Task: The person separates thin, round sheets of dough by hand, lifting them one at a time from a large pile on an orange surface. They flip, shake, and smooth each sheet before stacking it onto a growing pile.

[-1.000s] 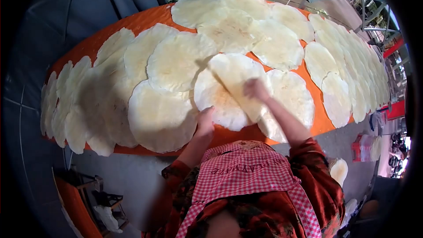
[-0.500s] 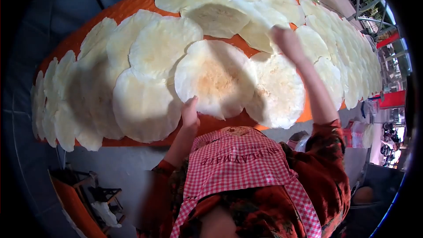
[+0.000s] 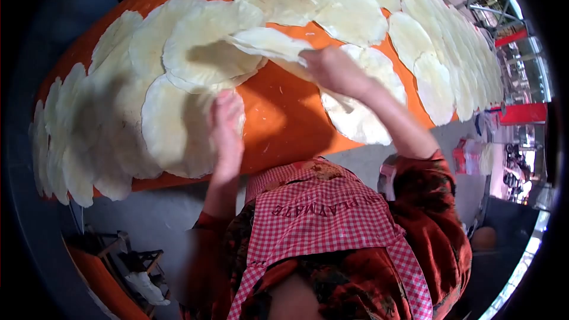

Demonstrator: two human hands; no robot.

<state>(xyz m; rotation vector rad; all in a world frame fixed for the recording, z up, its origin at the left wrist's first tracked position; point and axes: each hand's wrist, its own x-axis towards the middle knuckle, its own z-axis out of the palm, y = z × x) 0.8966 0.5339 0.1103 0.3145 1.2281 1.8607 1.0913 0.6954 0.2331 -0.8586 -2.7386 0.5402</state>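
My right hand [image 3: 336,71] grips the edge of a thin, pale round sheet [image 3: 269,43], like a flatbread or rice wafer, lifted and seen nearly edge-on. Bare orange cloth [image 3: 284,106] shows below it. My left hand [image 3: 226,121] is at the right edge of another round sheet [image 3: 178,127], its fingers stretched upward, slightly blurred, holding nothing that I can see. To the right, partly behind my right forearm, lies a browned, whiter sheet [image 3: 361,115].
Many overlapping sheets [image 3: 438,41] cover the long orange surface on both sides and at the back. A wooden frame with orange cloth [image 3: 101,272] stands low at left. Plastic tubs [image 3: 474,157] are on the floor at right.
The middle sheet has come off the orange cloth and is now raised in my right hand, which moved left and nearer. My left hand shifted left and up, away from that sheet's edge.
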